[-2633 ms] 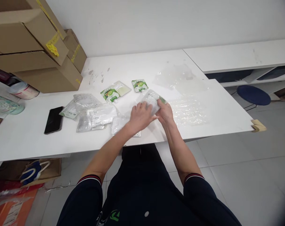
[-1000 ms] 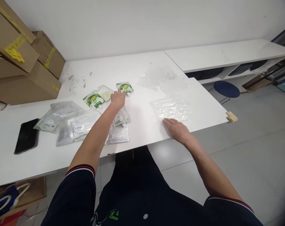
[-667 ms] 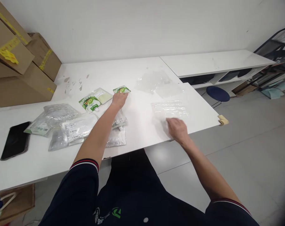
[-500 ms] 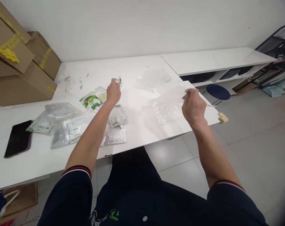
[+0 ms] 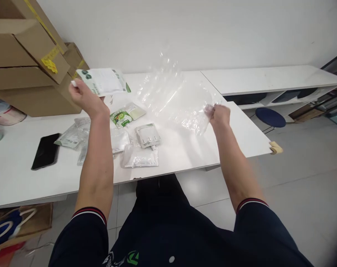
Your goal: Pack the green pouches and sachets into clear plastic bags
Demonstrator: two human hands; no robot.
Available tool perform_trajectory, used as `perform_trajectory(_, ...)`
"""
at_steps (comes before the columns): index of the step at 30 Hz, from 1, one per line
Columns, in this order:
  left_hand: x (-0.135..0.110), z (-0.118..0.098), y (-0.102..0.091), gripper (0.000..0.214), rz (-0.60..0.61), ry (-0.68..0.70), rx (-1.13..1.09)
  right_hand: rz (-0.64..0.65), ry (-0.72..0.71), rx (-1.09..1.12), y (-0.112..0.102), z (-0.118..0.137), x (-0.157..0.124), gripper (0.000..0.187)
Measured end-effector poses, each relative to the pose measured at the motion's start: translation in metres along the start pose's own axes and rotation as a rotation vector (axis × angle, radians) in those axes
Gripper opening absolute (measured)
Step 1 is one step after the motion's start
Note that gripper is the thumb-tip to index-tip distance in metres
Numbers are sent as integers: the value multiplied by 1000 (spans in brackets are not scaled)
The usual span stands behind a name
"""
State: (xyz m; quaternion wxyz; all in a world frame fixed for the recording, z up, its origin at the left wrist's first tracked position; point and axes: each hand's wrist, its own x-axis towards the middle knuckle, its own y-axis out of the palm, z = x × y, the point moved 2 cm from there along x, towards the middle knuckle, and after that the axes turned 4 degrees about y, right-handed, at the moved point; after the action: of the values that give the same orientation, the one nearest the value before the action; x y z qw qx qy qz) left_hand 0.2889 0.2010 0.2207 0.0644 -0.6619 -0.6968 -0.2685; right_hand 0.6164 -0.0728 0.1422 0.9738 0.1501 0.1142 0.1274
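Observation:
My left hand [image 5: 85, 97] is raised over the white table [image 5: 23, 178] and pinches a flat white pouch with green print [image 5: 104, 81] by its spout end. My right hand [image 5: 220, 114] is closed on the corner of a clear plastic bag [image 5: 174, 96], which hangs open in the air between my hands. Below them lie a green kiwi-print pouch [image 5: 126, 114] and two pouches sealed in clear bags [image 5: 146, 135] [image 5: 139, 157]. More bagged pouches [image 5: 73, 135] lie partly behind my left forearm.
A black phone [image 5: 45, 151] lies at the table's left. Cardboard boxes [image 5: 26, 66] are stacked at the back left, with a tin [image 5: 5, 113] beside them. A white bench [image 5: 268, 79] and a blue stool [image 5: 270, 116] stand to the right. A foam corner guard [image 5: 276, 147] marks the table's right corner.
My left hand picked the small pouch off the table and lifted it up to the left. My right hand grabbed the clear bag from the table and raised it into the air.

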Motion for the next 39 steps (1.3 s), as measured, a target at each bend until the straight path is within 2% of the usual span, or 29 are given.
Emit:
perform_trajectory(2, -1, -11, -9, 23, -88, -1, -92, -9, 140, 102, -16, -34, -14, 18)
perform_trajectory(3, -4, -15, -10, 23, -82, -19, -123, -21, 211, 138, -24, -49, -23, 18)
perform_trajectory(6, -30, -18, -1, 24, 47, -126, -179, -35, 391, 225, -47, -84, -58, 17)
perform_trajectory(9, -80, -8, 19, 21, 158, -230, -213, 43, 505, 247, -64, -104, -94, 16)
perform_trajectory(11, -124, 5, 34, 24, 293, -305, -144, 96, 556, 254, -73, -111, -114, 14)
perform_trajectory(13, -170, 20, 44, 29, 372, -382, -70, 113, 580, 279, -79, -114, -127, 13)
perform_trajectory(15, -213, 35, 48, 31, 442, -483, -5, 99, 585, 295, -85, -114, -136, 13)
perform_trajectory(17, -245, 48, 43, 30, 493, -579, 73, 82, 578, 281, -91, -112, -139, 14)
perform_trajectory(20, -268, 58, 26, 27, 577, -622, 202, 79, 562, 224, -104, -106, -140, 17)
perform_trajectory(23, -268, 53, 12, 25, 842, -486, 422, 107, 537, 118, -121, -98, -141, 23)
perform_trajectory(25, -266, 44, 6, 26, 1052, -316, 621, 181, 474, -59, -134, -92, -142, 26)
perform_trajectory(26, -266, 39, 4, 28, 1127, -216, 722, 205, 388, -212, -141, -87, -142, 28)
perform_trajectory(27, -267, 34, 3, 30, 1174, -110, 816, 199, 255, -406, -147, -82, -143, 31)
perform_trajectory(30, -275, 21, 2, 34, 1232, 185, 1000, 135, -292, -1022, -156, -64, -146, 35)
perform_trajectory(31, -279, 18, 2, 34, 1258, 257, 1019, 186, -453, -1162, -153, -61, -148, 34)
perform_trajectory(33, -287, 17, 5, 35, 1330, 354, 1025, 417, -663, -1316, -142, -61, -151, 33)
perform_trajectory(36, -293, 22, 12, 51, 1425, 394, 1045, 724, -735, -1368, -120, -70, -146, 44)
perform_trajectory(39, -289, 34, 20, 70, 1501, 337, 1059, 848, -611, -1328, -110, -80, -132, 65)
